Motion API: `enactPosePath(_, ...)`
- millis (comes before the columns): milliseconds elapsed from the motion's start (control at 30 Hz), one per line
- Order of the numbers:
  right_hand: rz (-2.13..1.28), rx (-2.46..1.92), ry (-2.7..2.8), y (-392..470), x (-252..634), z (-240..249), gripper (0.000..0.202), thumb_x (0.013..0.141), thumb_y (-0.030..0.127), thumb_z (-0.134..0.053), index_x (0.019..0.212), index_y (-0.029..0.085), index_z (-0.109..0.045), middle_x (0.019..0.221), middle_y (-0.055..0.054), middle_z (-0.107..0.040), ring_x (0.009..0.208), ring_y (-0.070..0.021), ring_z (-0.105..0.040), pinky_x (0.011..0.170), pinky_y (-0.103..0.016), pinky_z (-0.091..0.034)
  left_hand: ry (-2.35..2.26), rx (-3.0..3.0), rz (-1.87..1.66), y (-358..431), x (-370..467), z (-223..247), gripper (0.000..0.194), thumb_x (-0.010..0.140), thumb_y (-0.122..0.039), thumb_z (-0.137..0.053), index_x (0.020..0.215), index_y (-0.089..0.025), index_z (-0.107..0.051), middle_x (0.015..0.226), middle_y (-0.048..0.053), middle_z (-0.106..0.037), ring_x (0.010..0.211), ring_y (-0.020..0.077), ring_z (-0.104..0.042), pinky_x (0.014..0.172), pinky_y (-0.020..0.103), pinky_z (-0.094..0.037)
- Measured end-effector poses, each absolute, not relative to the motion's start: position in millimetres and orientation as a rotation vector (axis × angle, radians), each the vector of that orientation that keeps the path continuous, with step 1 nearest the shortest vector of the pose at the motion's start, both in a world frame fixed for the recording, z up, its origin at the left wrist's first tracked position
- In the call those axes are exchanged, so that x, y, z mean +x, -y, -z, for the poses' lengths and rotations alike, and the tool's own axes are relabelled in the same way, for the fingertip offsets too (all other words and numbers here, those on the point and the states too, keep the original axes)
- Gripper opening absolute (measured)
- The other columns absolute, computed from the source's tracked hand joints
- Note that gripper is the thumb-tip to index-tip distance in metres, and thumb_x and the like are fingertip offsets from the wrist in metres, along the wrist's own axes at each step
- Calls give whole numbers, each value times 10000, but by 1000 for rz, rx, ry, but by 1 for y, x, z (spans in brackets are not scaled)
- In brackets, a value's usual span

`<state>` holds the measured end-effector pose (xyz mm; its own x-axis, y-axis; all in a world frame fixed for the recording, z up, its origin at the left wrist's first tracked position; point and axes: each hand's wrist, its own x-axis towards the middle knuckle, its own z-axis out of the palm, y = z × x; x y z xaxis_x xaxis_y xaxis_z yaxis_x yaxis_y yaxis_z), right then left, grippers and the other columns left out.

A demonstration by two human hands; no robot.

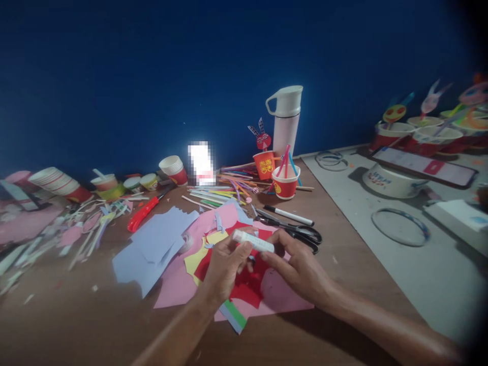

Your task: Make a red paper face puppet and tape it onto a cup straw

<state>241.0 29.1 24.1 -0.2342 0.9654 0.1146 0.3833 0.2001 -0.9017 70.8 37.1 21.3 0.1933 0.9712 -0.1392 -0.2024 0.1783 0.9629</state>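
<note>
A white glue stick [254,241] lies between my two hands, tilted slightly down to the right. My left hand [225,267] is closed around its left part, thumb on the near side. The fingers of my right hand [299,267] pinch at its right end. Beneath them, cut sheets of red paper [251,287], yellow paper [194,259] and pink paper [179,284] overlap on the table. Black-handled scissors [305,234] rest just beyond my right hand, beside a white marker with a black cap [290,215].
Light blue paper [156,249] and a red utility knife [144,213] are at left. Behind stand stacked paper cups [173,170], a blurred bright screen [201,162], a cup of straws [285,183] and a white flask [285,122]. A phone [427,165] rests on a bowl at right.
</note>
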Motion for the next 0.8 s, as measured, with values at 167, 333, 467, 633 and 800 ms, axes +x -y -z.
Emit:
enactPosePath(167,-1475,-931,1608,-32,242,-18,347,899,481,-415,784,170,-513,694,10,-500,628,-120,-448,563,-228,-353,-987,1012,-1046,-36,72,-23,296,788,-328,-622,1014,-136,-616,513,-81,-390,414,28,-311,437,162,-372)
enactPosePath(333,-1559,-907,1560,-38,243,-14,409,916,480,-383,709,152,-515,622,15,-484,565,-101,-428,542,-226,-346,-969,996,-1037,-34,75,-24,207,786,-333,-624,861,-140,-616,477,-82,-386,403,37,-309,438,174,-393)
enactPosePath(467,-1465,-968,1457,-41,246,-16,335,876,466,-479,763,152,-514,617,26,-483,556,-101,-456,545,-228,-365,-883,798,-1140,-40,73,-27,251,830,-382,-551,884,-142,-601,541,-64,-469,372,24,-279,438,188,-407)
enactPosePath(633,-1356,-1001,1528,-37,245,-21,258,871,410,-498,830,158,-528,640,19,-522,565,-112,-477,535,-228,-375,-837,545,-1112,-49,67,-31,290,874,-398,-448,987,-154,-557,785,-6,-598,343,6,-331,380,176,-363)
enactPosePath(800,-1129,-1113,1868,-29,242,-28,154,871,302,-508,848,170,-583,712,1,-600,634,-135,-520,562,-229,-364,-925,695,-1183,-45,70,-33,370,889,-443,-397,1092,-163,-530,905,46,-617,597,89,-555,492,178,-428)
